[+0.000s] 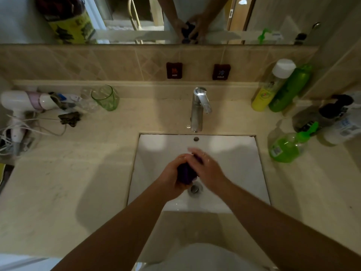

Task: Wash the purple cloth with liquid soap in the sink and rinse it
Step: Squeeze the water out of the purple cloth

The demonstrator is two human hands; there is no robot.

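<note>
Dim warm light, soft shadows on the counter (68, 182), motion-blurred right hand (207, 165), edges bent by wide-angle lens

This is a home bathroom. A white rectangular basin (244, 173) sits in a beige stone counter (78, 182) under a chrome tap (198, 108), with a wall mirror (136, 18) beyond. A white hairdryer (25, 100) lies far left and green plastic bottles (289, 90) stand right.

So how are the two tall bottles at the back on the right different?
The yellow bottle has a wide white cap; the green bottle is dark green all the way up, top included. The yellow one is paler and stands nearer the tap; the green one stands nearer the wall. Both lean together, touching, on the counter.
</note>
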